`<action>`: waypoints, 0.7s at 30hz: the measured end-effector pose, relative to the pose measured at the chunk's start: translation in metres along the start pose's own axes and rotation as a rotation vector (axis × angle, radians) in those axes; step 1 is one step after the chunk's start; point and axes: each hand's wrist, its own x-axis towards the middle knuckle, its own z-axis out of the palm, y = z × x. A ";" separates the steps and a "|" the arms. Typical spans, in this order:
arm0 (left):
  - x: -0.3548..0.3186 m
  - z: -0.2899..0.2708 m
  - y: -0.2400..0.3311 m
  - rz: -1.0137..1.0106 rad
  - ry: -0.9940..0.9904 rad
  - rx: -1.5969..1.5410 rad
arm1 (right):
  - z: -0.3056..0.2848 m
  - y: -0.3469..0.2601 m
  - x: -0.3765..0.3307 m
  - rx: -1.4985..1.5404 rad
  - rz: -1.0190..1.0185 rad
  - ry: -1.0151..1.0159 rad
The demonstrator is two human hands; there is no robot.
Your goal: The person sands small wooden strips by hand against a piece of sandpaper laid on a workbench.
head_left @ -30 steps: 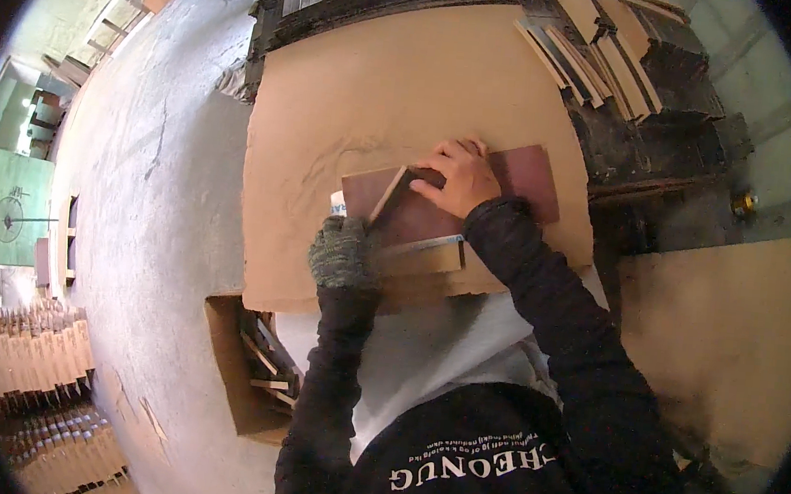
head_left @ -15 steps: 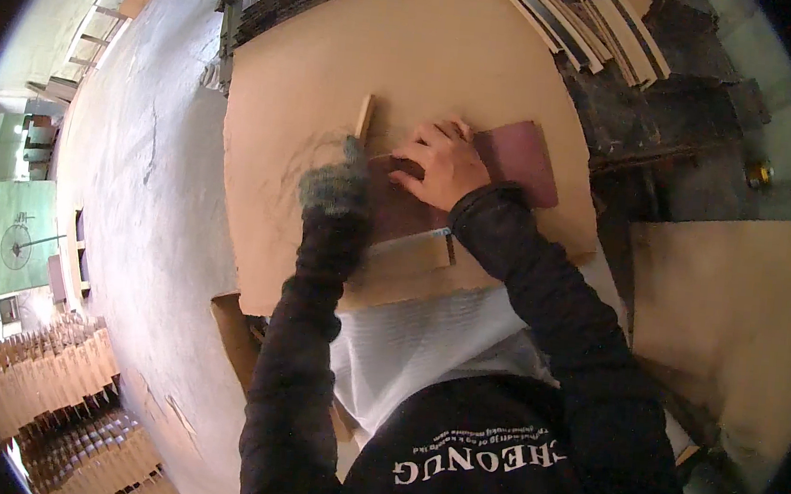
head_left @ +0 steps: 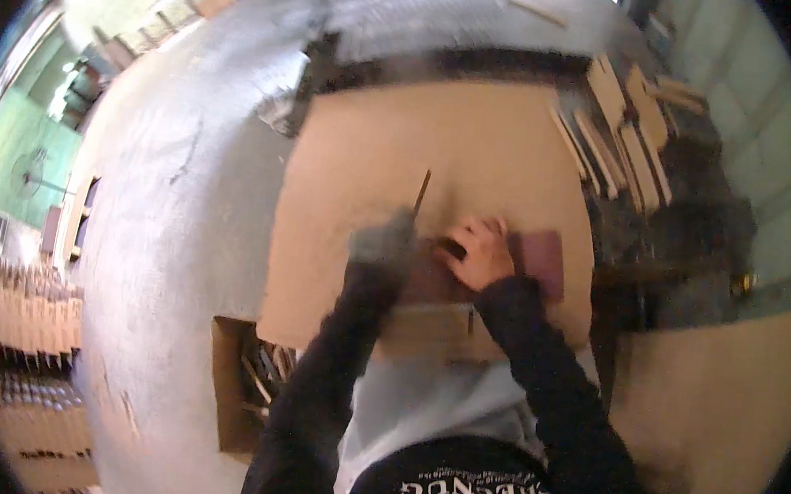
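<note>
In the head view a tan board (head_left: 453,125) lies in front of me like a tabletop. On it is a dark red sheet (head_left: 543,260) that looks like sandpaper. My left hand (head_left: 381,246), in a grey-green glove and blurred, is closed around a thin wooden strip (head_left: 422,191) that sticks up past the fingers. My right hand (head_left: 484,252), bare, rests on the red sheet with fingers bent and spread, thumb apart from them. A pale flat piece (head_left: 431,324) lies along the near side of the sheet. What is under the right palm is hidden.
Cut wooden pieces (head_left: 643,160) lie on a dark surface at the back right. An open cardboard box (head_left: 224,373) with wood scraps stands on the floor left of me. Stacked wooden parts (head_left: 24,304) stand far left, and a large tan board (head_left: 712,388) is at right.
The whole view has shifted as my head tilted up, so the board and hands sit lower and further right. The box of scraps shows more. Both hands keep their places at the sheet.
</note>
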 end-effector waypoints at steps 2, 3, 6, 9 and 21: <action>-0.030 -0.045 -0.015 -0.307 0.026 -0.008 | -0.012 -0.003 0.008 -0.003 0.027 0.008; -0.052 -0.071 -0.018 -0.635 -0.173 0.207 | -0.007 -0.003 0.005 -0.001 0.056 0.001; -0.181 -0.090 -0.086 -0.809 0.350 -0.144 | 0.014 0.000 0.002 -0.019 0.160 -0.175; -0.259 -0.142 -0.091 -1.094 0.198 0.182 | -0.002 -0.005 0.012 0.048 0.119 -0.092; -0.289 -0.131 -0.119 -1.004 -0.089 -0.018 | -0.016 -0.015 0.015 0.113 0.299 -0.210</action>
